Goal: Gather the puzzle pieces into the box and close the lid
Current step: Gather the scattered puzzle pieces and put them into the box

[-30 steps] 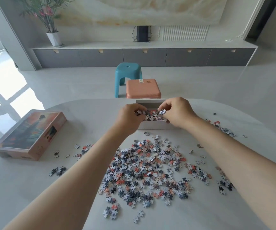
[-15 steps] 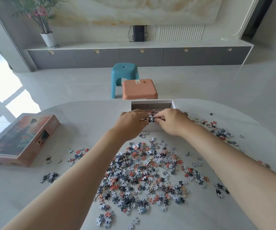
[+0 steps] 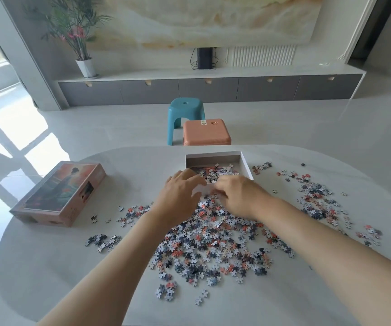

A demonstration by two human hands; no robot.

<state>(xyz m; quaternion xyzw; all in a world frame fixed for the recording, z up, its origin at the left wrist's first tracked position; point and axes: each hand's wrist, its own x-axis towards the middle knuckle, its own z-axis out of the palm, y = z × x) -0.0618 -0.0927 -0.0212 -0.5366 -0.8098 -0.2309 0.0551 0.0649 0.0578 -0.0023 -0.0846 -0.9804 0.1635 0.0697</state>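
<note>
A shallow white box (image 3: 246,165) lies open at the table's far middle, with some puzzle pieces on its floor. A large pile of grey, white and orange puzzle pieces (image 3: 213,245) spreads in front of it. My left hand (image 3: 180,196) and my right hand (image 3: 236,196) sit side by side at the box's near wall, above the pile's far edge. Their fingers are loosely bent and motion-blurred, and I see no piece gripped in either. The box lid (image 3: 60,194), printed with a painted figure, lies picture-up at the left.
More pieces (image 3: 316,196) are scattered along the right side, and a small cluster (image 3: 102,240) lies left of the pile. The round grey table (image 3: 48,267) ends just past the box. An orange stool (image 3: 206,132) and a blue stool (image 3: 185,114) stand beyond it.
Both hands held pieces over the box a second ago. They have since drawn back toward me to the box's near wall, and the pieces are no longer in their fingers.
</note>
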